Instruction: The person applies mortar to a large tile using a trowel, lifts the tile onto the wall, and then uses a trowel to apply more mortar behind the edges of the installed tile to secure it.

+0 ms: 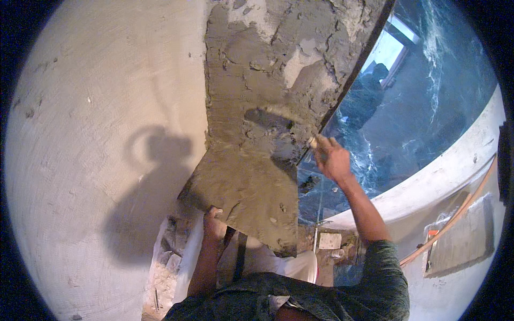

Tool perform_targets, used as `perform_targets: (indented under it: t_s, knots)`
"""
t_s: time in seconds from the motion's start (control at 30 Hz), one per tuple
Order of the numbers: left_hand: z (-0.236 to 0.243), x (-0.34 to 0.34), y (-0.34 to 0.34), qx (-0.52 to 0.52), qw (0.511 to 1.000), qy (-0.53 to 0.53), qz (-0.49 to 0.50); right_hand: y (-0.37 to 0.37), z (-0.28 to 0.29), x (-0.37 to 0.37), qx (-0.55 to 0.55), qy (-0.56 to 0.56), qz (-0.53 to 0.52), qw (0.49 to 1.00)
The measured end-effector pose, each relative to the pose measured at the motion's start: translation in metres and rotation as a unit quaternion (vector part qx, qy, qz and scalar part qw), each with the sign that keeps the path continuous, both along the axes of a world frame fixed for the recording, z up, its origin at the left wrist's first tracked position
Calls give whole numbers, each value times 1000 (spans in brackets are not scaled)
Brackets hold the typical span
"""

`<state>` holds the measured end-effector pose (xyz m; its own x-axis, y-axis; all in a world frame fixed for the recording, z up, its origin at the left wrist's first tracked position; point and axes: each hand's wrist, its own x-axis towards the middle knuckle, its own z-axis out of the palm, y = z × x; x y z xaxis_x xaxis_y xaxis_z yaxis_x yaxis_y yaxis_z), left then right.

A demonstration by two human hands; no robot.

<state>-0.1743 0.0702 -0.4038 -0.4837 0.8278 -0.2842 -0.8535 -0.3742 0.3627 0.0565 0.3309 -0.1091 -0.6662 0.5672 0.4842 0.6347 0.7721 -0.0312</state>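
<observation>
My right hand (333, 160) is closed around the handle of a trowel (270, 117). Its dark blade lies near the rough grey mortar (241, 80) on the wall strip ahead, slightly blurred. Below that strip, a mortar-covered slab (251, 198) juts out toward me; whether it is a loose board or a fixed ledge is unclear. At its near left edge, my left hand (215, 223) is closed with the thumb side up, apparently gripping the edge. Part of its fingers is hidden.
A smooth beige wall (107, 80) with my shadow rises on the left. Glossy dark blue-green marbled panels (423, 101) border the mortar on the right. An orange-brown hose or cable (455, 224) runs along the lower right. Rubble (171, 257) lies low on the left.
</observation>
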Motion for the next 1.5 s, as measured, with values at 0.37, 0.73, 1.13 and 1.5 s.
perform_targets:
  t_s: [0.37,0.73,1.13,1.5]
  knots:
    - [43,10,-7,-49,998,42,6,69,136,30,125,-68,-3,990]
    - [76,18,-2,-49,999,9,13,43,216,28,189,-120,-57,973]
    - [16,4,-5,-80,995,30,52,31,163,74,104,23,25,994]
    - [109,28,-6,-152,984,83,48,46,5,51,92,-250,-32,963]
